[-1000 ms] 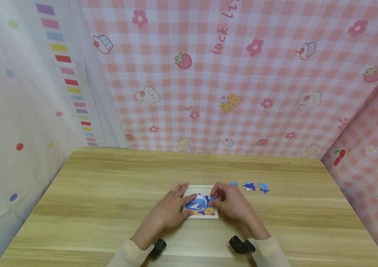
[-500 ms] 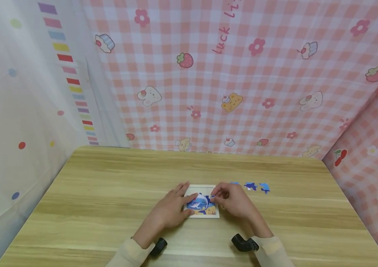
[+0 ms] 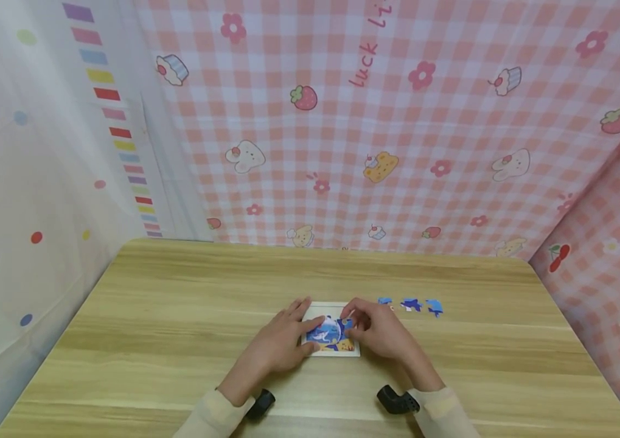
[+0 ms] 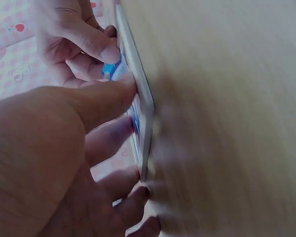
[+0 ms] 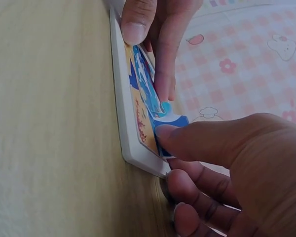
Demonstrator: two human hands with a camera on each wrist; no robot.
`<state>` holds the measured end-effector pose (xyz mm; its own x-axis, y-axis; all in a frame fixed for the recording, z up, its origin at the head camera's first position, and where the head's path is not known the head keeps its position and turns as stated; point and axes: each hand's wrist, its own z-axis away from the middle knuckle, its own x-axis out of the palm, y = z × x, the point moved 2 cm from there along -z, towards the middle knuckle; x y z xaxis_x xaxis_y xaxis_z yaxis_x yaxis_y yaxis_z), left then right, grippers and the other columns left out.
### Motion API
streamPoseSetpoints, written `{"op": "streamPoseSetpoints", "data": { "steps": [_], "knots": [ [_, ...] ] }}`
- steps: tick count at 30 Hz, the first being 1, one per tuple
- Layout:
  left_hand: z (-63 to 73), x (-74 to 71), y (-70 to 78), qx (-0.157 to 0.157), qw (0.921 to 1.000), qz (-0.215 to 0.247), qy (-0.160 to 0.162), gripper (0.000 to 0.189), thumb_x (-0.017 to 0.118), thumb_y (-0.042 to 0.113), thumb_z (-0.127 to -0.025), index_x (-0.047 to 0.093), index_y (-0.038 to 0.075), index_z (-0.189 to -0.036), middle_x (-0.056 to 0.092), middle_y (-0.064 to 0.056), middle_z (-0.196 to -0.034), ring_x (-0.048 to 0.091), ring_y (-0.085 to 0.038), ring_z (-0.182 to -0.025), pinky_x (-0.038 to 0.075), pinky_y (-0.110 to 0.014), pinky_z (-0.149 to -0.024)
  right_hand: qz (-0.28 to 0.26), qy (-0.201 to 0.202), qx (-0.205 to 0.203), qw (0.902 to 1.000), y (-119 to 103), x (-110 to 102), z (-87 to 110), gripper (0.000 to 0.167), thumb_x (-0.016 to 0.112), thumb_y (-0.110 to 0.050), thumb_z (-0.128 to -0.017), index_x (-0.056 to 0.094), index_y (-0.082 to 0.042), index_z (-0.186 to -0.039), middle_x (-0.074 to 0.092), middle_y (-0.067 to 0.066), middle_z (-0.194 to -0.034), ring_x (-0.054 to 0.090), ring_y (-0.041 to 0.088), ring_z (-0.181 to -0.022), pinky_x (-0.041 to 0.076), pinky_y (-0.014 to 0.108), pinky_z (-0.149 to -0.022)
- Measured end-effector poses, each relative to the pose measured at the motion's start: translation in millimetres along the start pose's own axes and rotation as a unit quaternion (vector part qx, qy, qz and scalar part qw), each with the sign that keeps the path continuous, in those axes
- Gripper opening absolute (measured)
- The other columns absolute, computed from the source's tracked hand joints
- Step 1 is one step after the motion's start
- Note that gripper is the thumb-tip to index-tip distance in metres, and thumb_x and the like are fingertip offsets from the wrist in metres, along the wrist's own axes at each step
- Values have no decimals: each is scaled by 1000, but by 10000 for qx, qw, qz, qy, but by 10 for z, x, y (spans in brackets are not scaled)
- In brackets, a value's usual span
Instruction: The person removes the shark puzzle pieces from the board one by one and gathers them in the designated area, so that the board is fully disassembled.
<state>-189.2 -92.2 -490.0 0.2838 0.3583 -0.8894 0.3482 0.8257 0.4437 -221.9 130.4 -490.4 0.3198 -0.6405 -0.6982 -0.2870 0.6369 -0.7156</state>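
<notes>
A small white-framed jigsaw tray (image 3: pixel 331 355) lies on the table, its lower part filled with a sea picture. My left hand (image 3: pixel 279 344) rests on its left side, with thumb and index finger stretched over the assembled picture (image 5: pixel 147 94). At the tray's right side, my right hand (image 3: pixel 382 330) pinches a blue-and-white puzzle piece (image 5: pixel 175 120). In the right wrist view the thumb lies on this piece, which stands slightly raised over the picture; the index fingertip is hidden behind it. The left wrist view shows both hands meeting at the tray's face.
Several loose blue puzzle pieces, including a dark blue one (image 3: pixel 411 305) and a light blue one (image 3: pixel 434 307), lie behind and right of my right hand. The wooden table (image 3: pixel 178 316) ends at a pink checked curtain (image 3: pixel 342 201). Black wrist-worn devices (image 3: pixel 397 400) sit below the sleeves.
My right hand has shifted slightly left over the tray, its index finger reaching farther up and away from the thumb. More of the blue piece shows between them. The left hand stays in place.
</notes>
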Motion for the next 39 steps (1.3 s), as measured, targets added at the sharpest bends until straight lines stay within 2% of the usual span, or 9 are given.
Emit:
{"op": "streamPoseSetpoints", "data": {
  "steps": [4,7,12,17,28,35,39],
  "knots": [
    [-32,31,60,-154,9989,-83,426,51,66,45,-98,62,22,-143,34,-16,-166,30,-36,-155,33,-56,-124,7,-23,57,10000,-19,-3,8,22,78,-8,-89,69,-20,-104,59,-4,-82,54,14,-75,45,21,-62],
    [-57,59,114,-390,9963,-122,756,51,70,48,-94,67,22,-137,41,-17,-162,38,-38,-151,38,-57,-120,13,-32,97,9999,-28,-6,9,22,78,-8,-89,69,-20,-104,59,-4,-82,54,14,-75,46,21,-62],
    [-77,78,152,-797,9920,-168,970,55,76,53,-87,69,24,-133,45,-14,-160,42,-37,-149,41,-56,-118,31,-33,101,9999,-31,3,-5,21,78,-8,-89,69,-19,-104,60,-4,-83,54,14,-75,46,21,-63],
    [-76,68,160,-912,9912,-201,939,57,78,54,-85,69,25,-132,44,-12,-161,41,-36,-150,42,-55,-118,5,19,123,9999,-12,5,-5,18,78,-9,-89,70,-18,-103,61,-5,-82,55,14,-75,47,22,-63],
    [-61,46,176,-888,9921,-172,866,58,78,56,-85,68,25,-133,43,-13,-162,40,-36,-150,40,-55,-119,-434,321,124,9985,46,-35,-15,11,76,-14,-92,68,-15,-100,69,-3,-84,60,11,-74,51,21,-65],
    [-47,44,172,-871,9926,-78,846,59,78,54,-85,68,24,-135,41,-14,-163,39,-37,-151,39,-56,-119,-787,283,398,9957,64,-119,9,10,74,-13,-95,69,-16,-103,69,2,-86,60,15,-70,52,24,-55],
    [-41,44,145,-770,9945,-82,705,64,79,55,-83,65,25,-138,38,-14,-164,37,-36,-152,39,-56,-120,-920,432,620,9929,89,-193,52,12,74,-12,-95,70,-17,-105,69,3,-87,61,18,-67,53,27,-52]
  ]
}}
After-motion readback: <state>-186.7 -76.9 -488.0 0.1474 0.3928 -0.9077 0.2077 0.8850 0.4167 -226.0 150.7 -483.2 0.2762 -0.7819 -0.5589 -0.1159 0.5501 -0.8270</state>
